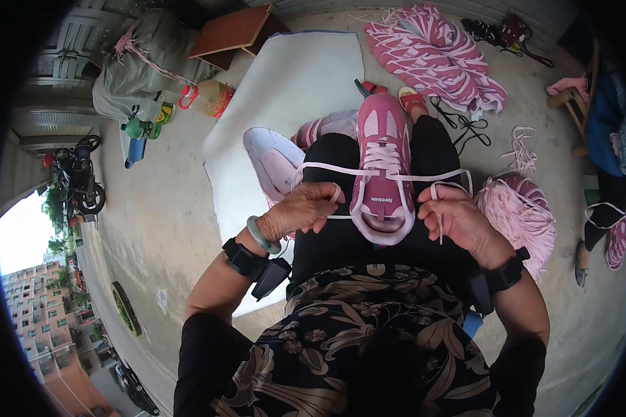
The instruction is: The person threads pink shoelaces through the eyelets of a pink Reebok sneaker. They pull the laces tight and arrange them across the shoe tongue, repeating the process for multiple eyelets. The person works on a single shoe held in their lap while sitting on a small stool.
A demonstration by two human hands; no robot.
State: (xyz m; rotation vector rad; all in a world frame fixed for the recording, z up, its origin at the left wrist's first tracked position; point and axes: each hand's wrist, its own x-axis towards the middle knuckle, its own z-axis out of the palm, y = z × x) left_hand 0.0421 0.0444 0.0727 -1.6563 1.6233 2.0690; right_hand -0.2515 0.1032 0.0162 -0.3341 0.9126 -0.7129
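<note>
A pink sneaker (381, 177) rests on my lap between my thighs, toe pointing away and its opening toward me. Pale pink shoelace (381, 154) crosses its lower eyelets, with one long end running out to each side. On the left of the shoe, my left hand (306, 208) pinches the lace between thumb and fingers. My right hand (455, 217), on the other side, grips the other lace end, whose tip hangs below the fingers. Beside my left thigh lie more pink shoes (275, 163) on a white sheet (285, 90).
A heap of pink shoe uppers (438, 55) lies at the far right. Near my right thigh sits a bundle of pale pink laces (518, 215). Black cords (460, 125) lie on the floor. Bottles (209, 97) and a wooden board (231, 33) stand far left. Another person (608, 139) is at the right.
</note>
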